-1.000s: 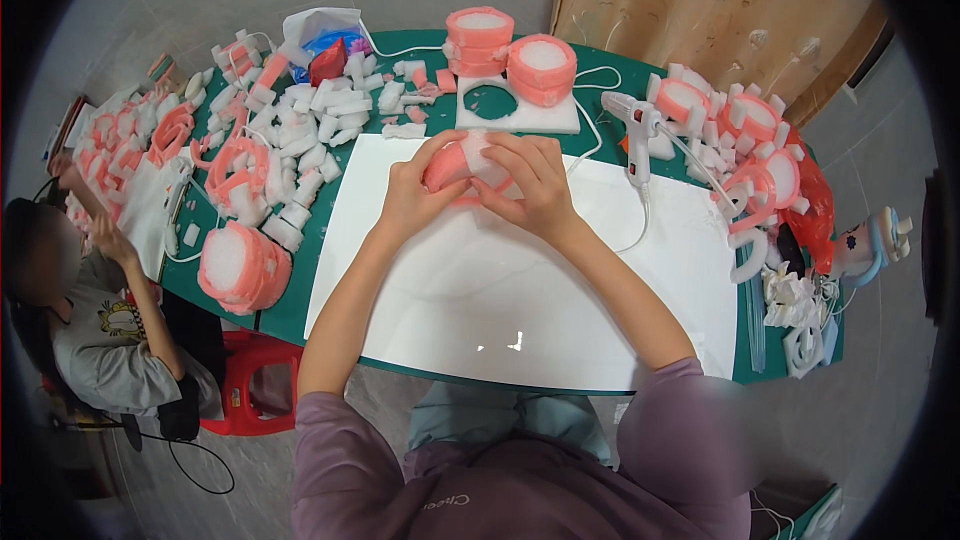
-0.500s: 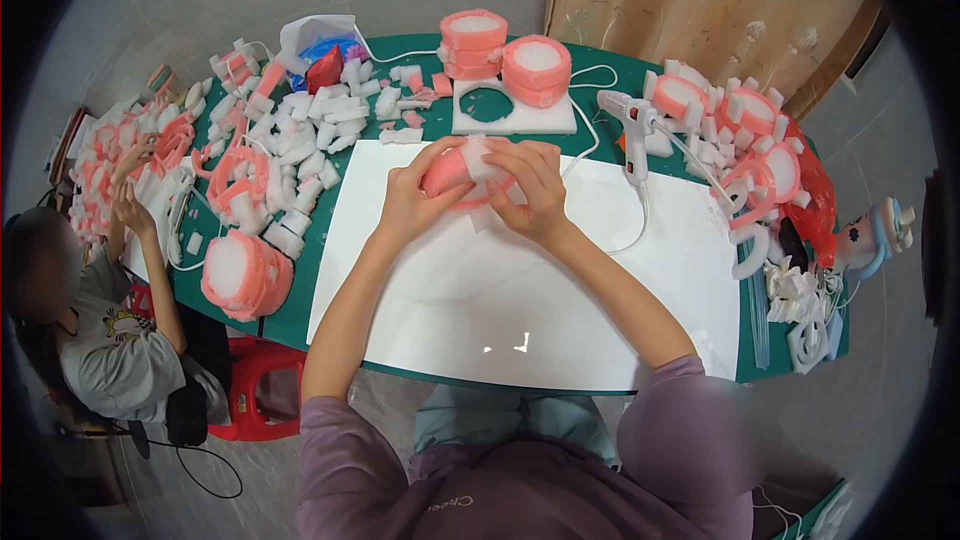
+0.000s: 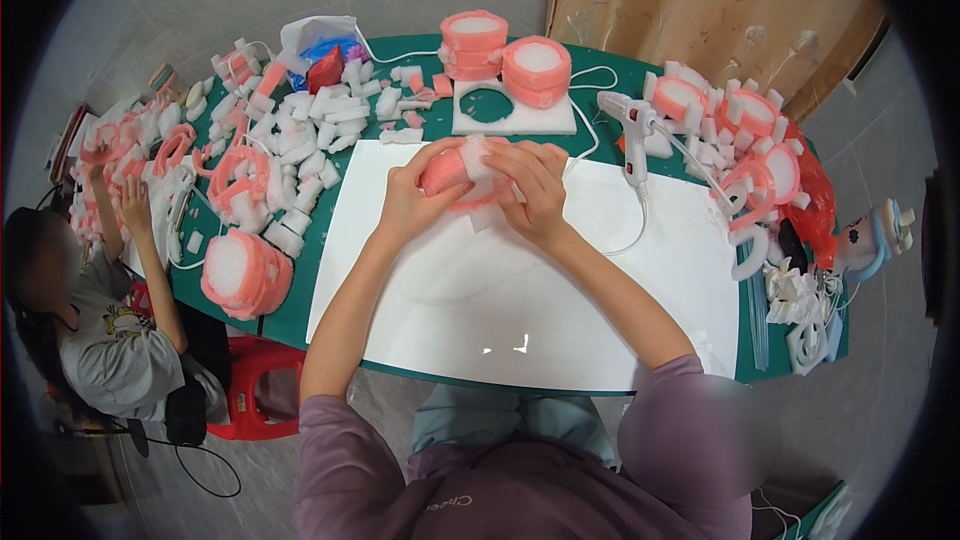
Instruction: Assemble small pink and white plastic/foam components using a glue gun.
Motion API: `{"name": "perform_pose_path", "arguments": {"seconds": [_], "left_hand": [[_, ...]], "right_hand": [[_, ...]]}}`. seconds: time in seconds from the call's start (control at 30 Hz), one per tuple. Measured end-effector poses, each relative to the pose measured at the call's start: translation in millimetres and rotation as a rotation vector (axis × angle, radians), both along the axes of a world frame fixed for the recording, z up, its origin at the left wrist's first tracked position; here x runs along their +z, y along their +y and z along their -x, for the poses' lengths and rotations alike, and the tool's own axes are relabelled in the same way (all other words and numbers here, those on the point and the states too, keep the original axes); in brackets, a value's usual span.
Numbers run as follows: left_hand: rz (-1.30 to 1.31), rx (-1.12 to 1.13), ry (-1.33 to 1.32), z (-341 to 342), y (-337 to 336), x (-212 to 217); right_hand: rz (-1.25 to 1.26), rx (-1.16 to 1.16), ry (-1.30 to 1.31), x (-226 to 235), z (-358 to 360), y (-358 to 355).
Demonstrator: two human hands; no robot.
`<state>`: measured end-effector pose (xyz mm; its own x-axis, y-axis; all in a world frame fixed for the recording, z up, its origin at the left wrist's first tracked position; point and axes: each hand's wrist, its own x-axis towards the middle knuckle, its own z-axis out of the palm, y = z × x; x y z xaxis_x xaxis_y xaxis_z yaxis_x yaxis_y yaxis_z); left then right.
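Over the far part of the white board (image 3: 480, 290) I hold a pink foam piece (image 3: 445, 172) with a white foam strip across it. My left hand (image 3: 410, 195) is wrapped round its left side, thumb along the near edge. My right hand (image 3: 535, 185) grips the right side, with fingertips against the white strip (image 3: 478, 157). The fingers hide much of the piece. Beyond my hands lies a white foam sheet (image 3: 540, 121) with a round hole. On and behind it stand two round pink-and-white foam pieces (image 3: 537, 70).
A white hot glue gun (image 3: 632, 130) with its cord rests to the right. Round pink foam pieces (image 3: 748, 112) crowd the right end. White foam blocks (image 3: 300, 140) are heaped on the left, near a large pink foam cylinder (image 3: 245, 275). Another person (image 3: 120, 340) sits at the left.
My right fingers have shifted slightly on the white strip; my left hand stays put. At the left, the other person's hands have moved apart, one reaching toward the pink foam pile.
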<state>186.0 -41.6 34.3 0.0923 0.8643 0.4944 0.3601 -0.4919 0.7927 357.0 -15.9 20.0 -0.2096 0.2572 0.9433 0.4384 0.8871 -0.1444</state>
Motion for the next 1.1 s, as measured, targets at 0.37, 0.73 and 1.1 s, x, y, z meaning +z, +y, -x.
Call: {"name": "perform_pose_path", "arguments": {"seconds": [0.37, 0.73, 1.1], "left_hand": [[-0.01, -0.002, 0.026, 0, -3, -1], [-0.012, -0.057, -0.027, 1, -2, -2], [-0.025, -0.117, -0.007, 6, -2, 2]], "right_hand": [[0.227, 0.119, 0.199, 12, 6, -3], [0.125, 0.127, 0.101, 10, 3, 0], [0.18, 0.174, 0.14, 0, 5, -4]]}}
